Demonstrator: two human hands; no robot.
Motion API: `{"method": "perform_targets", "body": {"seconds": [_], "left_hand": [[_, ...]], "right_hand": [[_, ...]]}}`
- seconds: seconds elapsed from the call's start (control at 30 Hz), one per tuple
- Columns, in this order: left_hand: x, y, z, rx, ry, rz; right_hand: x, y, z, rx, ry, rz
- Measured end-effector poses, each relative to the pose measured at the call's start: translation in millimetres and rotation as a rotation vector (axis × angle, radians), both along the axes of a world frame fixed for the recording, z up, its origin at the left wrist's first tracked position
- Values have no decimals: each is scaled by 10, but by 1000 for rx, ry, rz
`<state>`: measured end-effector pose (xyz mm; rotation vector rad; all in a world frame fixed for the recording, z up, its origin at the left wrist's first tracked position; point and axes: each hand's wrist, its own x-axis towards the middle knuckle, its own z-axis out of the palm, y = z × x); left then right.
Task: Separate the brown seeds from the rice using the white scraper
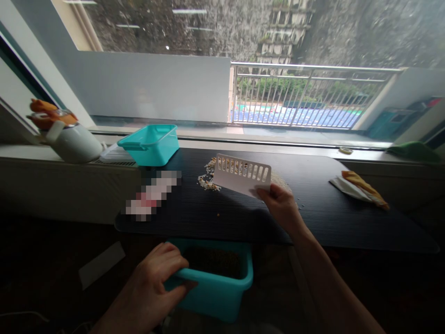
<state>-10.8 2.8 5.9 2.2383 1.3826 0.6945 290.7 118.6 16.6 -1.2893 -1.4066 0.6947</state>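
The left hand [162, 273] is in front of the near edge of the table [187, 220], its fingers and thumb gripping the rim of the lower turquoise bin [212, 293]. This bin sits below the table's near edge and contains dark granular material. The right hand [281, 206] is above the middle of the table, its fingers clamped on the lower right corner of the slotted white plate [236, 182]. The plate is tilted, slots uppermost, over the table's middle; contact with the surface cannot be determined. Pale mixed granules [209, 185] lie on the table left of centre; finer grains [281, 180] lie right of centre. A pixelated item [151, 197] occupies the table's left end; a yellow-and-white cloth-like item [363, 188], the right part. The upper turquoise bin [156, 150] stands at the table's far left corner. A metal railing [309, 95] stands outdoors beyond the table.
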Motion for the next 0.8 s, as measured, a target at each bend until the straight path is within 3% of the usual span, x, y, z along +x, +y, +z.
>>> {"method": "perform_targets", "body": {"seconds": [0.63,0.8], "left_hand": [[-17,13,-17,-20,2,-1],[-3,6,-1,-27,-10,6]], "right_hand": [[107,-47,-9,-38,166,42],[71,62,15,-58,161,62]]}}
